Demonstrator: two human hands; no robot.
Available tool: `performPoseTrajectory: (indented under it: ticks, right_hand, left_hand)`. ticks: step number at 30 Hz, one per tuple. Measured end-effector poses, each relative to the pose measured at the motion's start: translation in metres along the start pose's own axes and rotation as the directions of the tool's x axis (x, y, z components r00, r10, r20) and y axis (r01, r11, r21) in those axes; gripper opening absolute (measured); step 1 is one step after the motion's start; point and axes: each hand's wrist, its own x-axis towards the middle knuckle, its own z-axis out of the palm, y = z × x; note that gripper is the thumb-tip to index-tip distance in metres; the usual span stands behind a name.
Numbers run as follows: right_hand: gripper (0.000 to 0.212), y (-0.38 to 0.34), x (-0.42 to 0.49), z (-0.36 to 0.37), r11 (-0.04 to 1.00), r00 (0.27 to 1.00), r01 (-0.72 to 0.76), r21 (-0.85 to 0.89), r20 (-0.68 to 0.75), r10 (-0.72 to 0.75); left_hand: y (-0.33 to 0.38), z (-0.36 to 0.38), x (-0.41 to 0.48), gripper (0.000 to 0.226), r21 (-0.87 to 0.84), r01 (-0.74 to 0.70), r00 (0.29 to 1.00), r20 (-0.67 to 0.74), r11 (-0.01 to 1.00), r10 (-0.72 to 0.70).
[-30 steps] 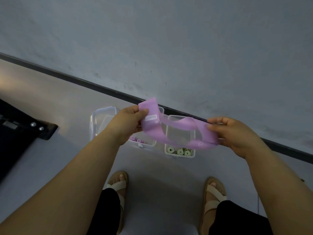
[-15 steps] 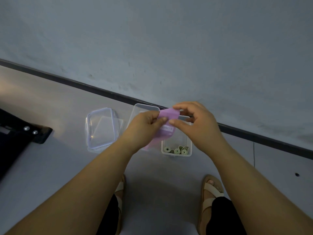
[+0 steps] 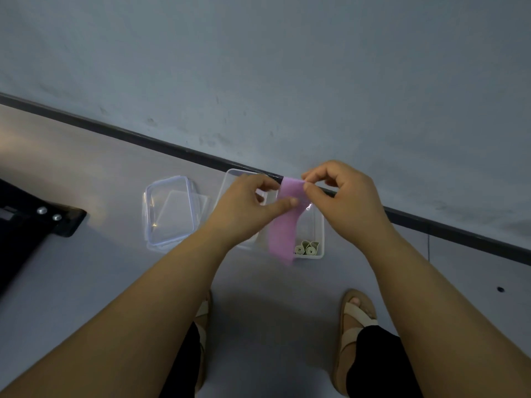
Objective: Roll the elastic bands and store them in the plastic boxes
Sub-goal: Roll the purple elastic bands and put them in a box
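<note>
**At centre of view, above the open boxes: one purple band, two hands on it**

1. Purple elastic band (image 3: 283, 228). Unrolled and flat. It hangs from its top edge with the free end falling toward 6 o'clock, in front of the first box.
2. Left hand (image 3: 247, 208). At 9 o'clock of the band. Fingers curled, forefinger laid across the band's face, thumb up at its top edge; it grips the band.
3. Right hand (image 3: 344, 202). At 3 o'clock of the band. Thumb and forefinger are closed narrowly on the band's top corner in a pinch, the other fingers curled.
4. Clear plastic box (image 3: 320, 239). On the floor (image 3: 258, 282), open, directly behind the hanging band.
5. Pale green rolls (image 3: 307, 248). Two, side by side and touching, at the 6 o'clock end of that box.
6. Second clear box (image 3: 230, 179). Just beside the first at its 9 o'clock, largely hidden by the left hand; contents cannot be told.
7. Clear lid (image 3: 169, 211). Flat on the floor, farther toward 9 o'clock; another clear piece overlaps its 3 o'clock side.
8. Black object (image 3: 43, 222). At the 9 o'clock edge of view, bearing two silver bolts.
9. Sandals (image 3: 359, 314). One on each foot, at 6 o'clock, below black trouser legs.
10. Dark skirting strip (image 3: 143, 137). Runs from 10 o'clock to 4 o'clock where the floor meets the wall (image 3: 258, 67).
</note>
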Motion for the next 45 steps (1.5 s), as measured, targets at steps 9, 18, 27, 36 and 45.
performPoseTrajectory:
  ticks: [9, 18, 27, 36, 45]
  right_hand:
    - [0.02, -0.003, 0.006, -0.005, 0.857, 0.941, -0.325, 0.4, 0.228, 0.251]
    - [0.006, -0.004, 0.005, -0.004, 0.88, 0.956, -0.278, 0.386, 0.198, 0.216]
    - [0.009, -0.006, 0.006, -0.007, 0.919, 0.962, -0.226, 0.323, 0.223, 0.159]
    - [0.027, -0.009, 0.005, -0.015, 0.843, 0.946, -0.273, 0.464, 0.287, 0.148]
    - [0.034, -0.011, -0.002, -0.011, 0.988, 0.982, 0.013, 0.157, 0.182, -0.041]
  left_hand:
    - [0.008, -0.006, 0.001, 0.01, -0.337, -0.04, 0.999, -0.044, 0.941, 0.027]
    - [0.009, -0.002, 0.004, 0.006, -0.439, -0.007, 0.999, -0.039, 0.899, -0.011]
    - [0.012, -0.007, 0.001, 0.011, -0.464, -0.004, 1.0, 0.016, 0.886, 0.013]
    - [0.011, -0.012, 0.003, 0.024, -0.638, 0.048, 0.995, 0.101, 0.768, 0.021]
    - [0.012, -0.011, 0.004, 0.012, -0.513, 0.061, 0.995, 0.102, 0.856, -0.01]
